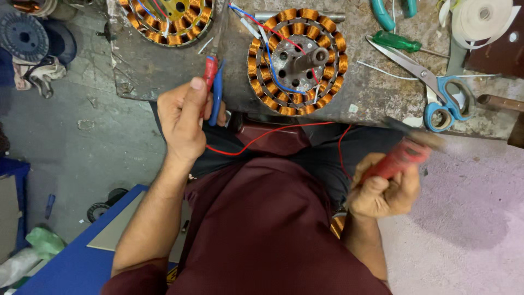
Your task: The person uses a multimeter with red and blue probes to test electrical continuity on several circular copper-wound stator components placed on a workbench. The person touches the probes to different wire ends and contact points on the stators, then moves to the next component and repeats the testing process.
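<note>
Head view, one frame. At upper centre of the frame a stator (pixel 297 61) lies flat on the bench (pixel 376 93), its ring of copper coils complete as far as we can see, with a shaft standing in the hub. Red and blue leads run across its face. One red wire (pixel 262 136) trails off the bench edge down to centre frame.

Our left hand (pixel 184 117), centre left, is closed around pliers (pixel 214 87) with red and blue handles, thumb raised along them; the tips are hidden.

Our right hand (pixel 385 191), lower right, is fisted on a red-handled tool (pixel 401 155), motion-blurred, tip unreadable.

Judgement: winding looks done; lead work appears unfinished, since the wires hang loose.

Scissors (pixel 436 90) lie idle at upper right, and a second stator (pixel 166 19) sits at upper left.
</note>
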